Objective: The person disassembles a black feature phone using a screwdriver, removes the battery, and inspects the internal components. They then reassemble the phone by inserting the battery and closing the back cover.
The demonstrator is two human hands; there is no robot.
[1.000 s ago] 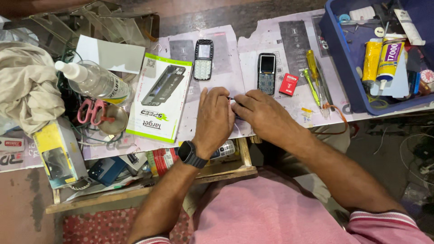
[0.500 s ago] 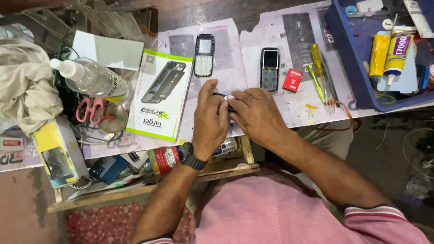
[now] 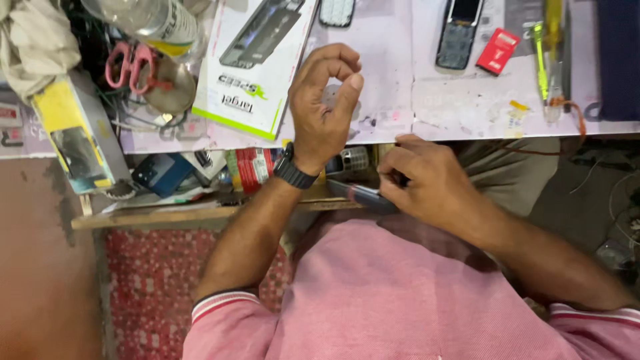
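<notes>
At the near edge of the worktop [image 3: 467, 107], two hands are in view. Left hand [image 3: 325, 110]: raised over the paper-covered surface, thumb and forefinger curled toward each other in a ring; whether anything is pinched between them cannot be told. A black wristwatch [image 3: 293, 170] sits on this wrist. Right hand [image 3: 427, 180]: below the worktop edge, over the lap, closed on a dark slim tool handle [image 3: 363, 195] that projects leftward from the fist.

Item count on the worktop:
- Keypad phones: two. One dark phone [image 3: 458, 33] lies right of centre; a second phone [image 3: 337, 11] is cut off by the top edge.
- Red small card-shaped part [image 3: 499, 51]: one, just beside the dark phone.
- White printed phone box [image 3: 257, 60]: one, lying flat, left of the left hand.
- Pink-handled scissors [image 3: 133, 67]: one pair.
- Clear plastic bottle [image 3: 150, 17]: one, lying on its side.
- Yellow-green screwdriver [image 3: 543, 57]: one, at the right.
- Yellow box [image 3: 77, 137]: one, at the left.

Container: an open drawer [image 3: 200, 215] under the worktop holds a blue item [image 3: 160, 175], a red packet [image 3: 252, 170] and a keypad part [image 3: 347, 162], among clutter that cannot be identified.
</notes>
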